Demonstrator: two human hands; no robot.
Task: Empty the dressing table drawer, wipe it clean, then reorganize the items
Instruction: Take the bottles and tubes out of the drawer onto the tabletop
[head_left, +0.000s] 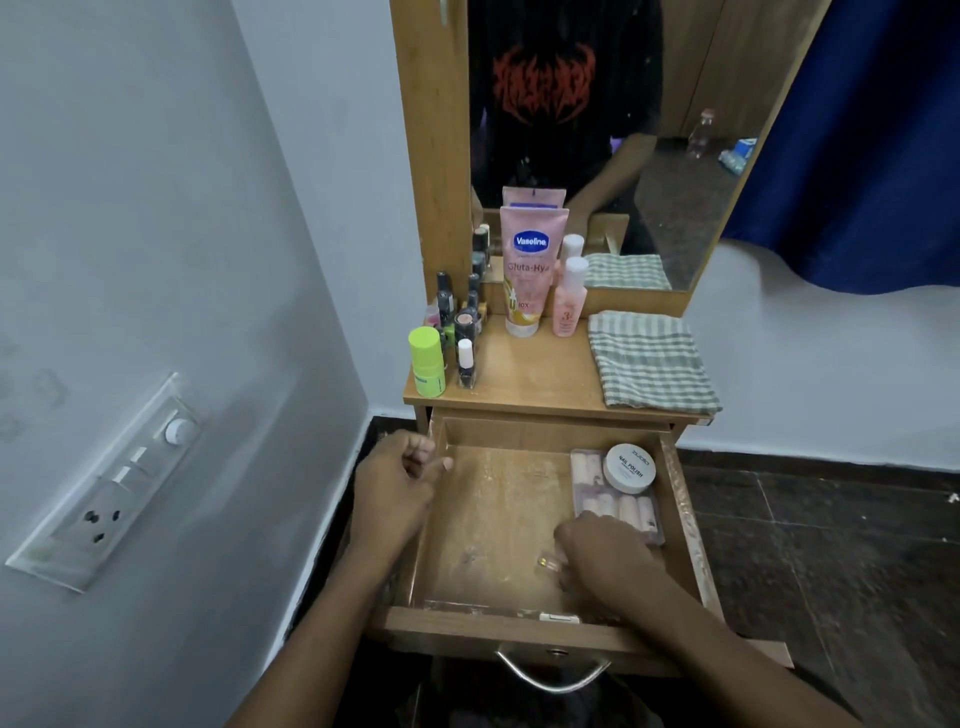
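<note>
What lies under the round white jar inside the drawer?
A flat clear case of pale pink pieces lies under the jar. The right hand covers its near corner.

The right hand (605, 553) hides the clear pink-filled plastic case's (618, 505) near end; the small glinting object (544, 563) beside it is blurred.

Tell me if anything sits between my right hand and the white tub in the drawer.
Nothing visible does. The right hand is at the near end of the pink nail case, and the white tub lies uncovered on its far end.
</note>
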